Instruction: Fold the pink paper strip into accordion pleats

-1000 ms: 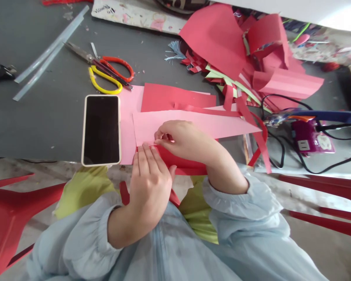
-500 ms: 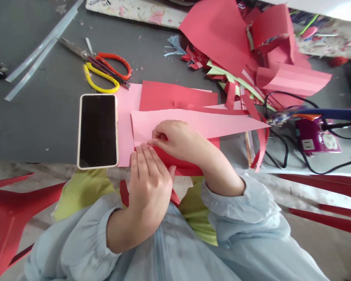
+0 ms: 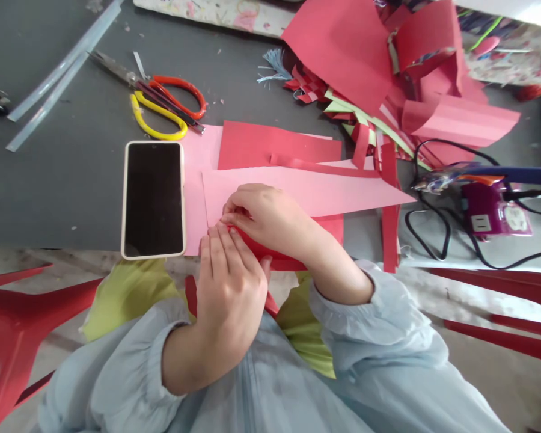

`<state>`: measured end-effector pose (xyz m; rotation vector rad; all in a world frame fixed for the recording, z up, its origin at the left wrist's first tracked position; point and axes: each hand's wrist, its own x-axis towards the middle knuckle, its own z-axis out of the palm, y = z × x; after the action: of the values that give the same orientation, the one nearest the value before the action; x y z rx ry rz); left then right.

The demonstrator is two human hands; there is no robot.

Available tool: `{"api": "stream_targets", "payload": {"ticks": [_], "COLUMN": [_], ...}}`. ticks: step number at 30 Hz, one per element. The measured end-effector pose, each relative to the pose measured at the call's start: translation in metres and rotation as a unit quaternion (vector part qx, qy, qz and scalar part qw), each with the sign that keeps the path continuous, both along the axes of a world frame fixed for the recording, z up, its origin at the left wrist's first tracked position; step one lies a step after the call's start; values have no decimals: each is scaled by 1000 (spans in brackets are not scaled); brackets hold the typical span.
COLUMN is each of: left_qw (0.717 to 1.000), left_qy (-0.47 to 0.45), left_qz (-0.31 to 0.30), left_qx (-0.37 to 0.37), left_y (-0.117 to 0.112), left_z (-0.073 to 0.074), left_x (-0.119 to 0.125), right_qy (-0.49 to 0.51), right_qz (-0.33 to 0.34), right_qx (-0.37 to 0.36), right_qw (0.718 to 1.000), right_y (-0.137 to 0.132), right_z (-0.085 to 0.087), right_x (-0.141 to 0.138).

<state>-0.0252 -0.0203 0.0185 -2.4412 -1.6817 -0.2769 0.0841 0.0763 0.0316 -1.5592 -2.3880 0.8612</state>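
Observation:
My left hand (image 3: 231, 291) lies flat with its fingers stretched out at the near edge of a long, pointed pink paper (image 3: 329, 191). Over that paper my right hand (image 3: 270, 216) is closed, thumb and fingertips pressed together just beyond the left fingertips. What is in that pinch, if anything, is hidden. Red paper (image 3: 331, 227) shows beneath the right wrist. A larger pink sheet (image 3: 193, 198) and a red sheet (image 3: 279, 144) lie under and behind the pointed one. A narrow red strip (image 3: 324, 167) rests along its far edge.
A phone (image 3: 154, 198) lies left of the papers, with red-and-yellow-handled scissors (image 3: 162, 108) behind it. Clear sticks (image 3: 58, 78) lie far left. Red paper scraps (image 3: 342, 54) pile up at back right. A glue gun (image 3: 491, 174) and a purple socket block (image 3: 482, 207) with cables sit right.
My right hand has slid slightly left along the paper, while my left hand stays nearly in place. At the right, a red strip that hung slanted now hangs straight over the table edge.

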Motion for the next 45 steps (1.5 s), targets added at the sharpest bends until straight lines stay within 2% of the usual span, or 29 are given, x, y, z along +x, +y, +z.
{"api": "stream_targets", "payload": {"ticks": [9, 25, 31, 34, 41, 45], "left_qw": [999, 999, 999, 998, 999, 999], "left_qy": [31, 42, 14, 14, 26, 32], "left_qz": [3, -12, -7, 9, -8, -10], "left_qx": [18, 16, -51, -59, 23, 33], "left_y": [1, 5, 10, 12, 10, 9], "left_z": [1, 5, 10, 11, 4, 4], "left_x": [2, -2, -4, -4, -5, -4], "right_qy": [-41, -67, -57, -51, -87, -100], "right_qz": [14, 15, 6, 6, -19, -28], "right_qx": [16, -11, -23, -30, -32, -38], "right_qw": [999, 998, 998, 998, 996, 994], "right_y": [1, 5, 6, 7, 5, 3], "right_z": [0, 10, 11, 11, 19, 20], "right_x": [-4, -8, -8, -7, 20, 40]}}
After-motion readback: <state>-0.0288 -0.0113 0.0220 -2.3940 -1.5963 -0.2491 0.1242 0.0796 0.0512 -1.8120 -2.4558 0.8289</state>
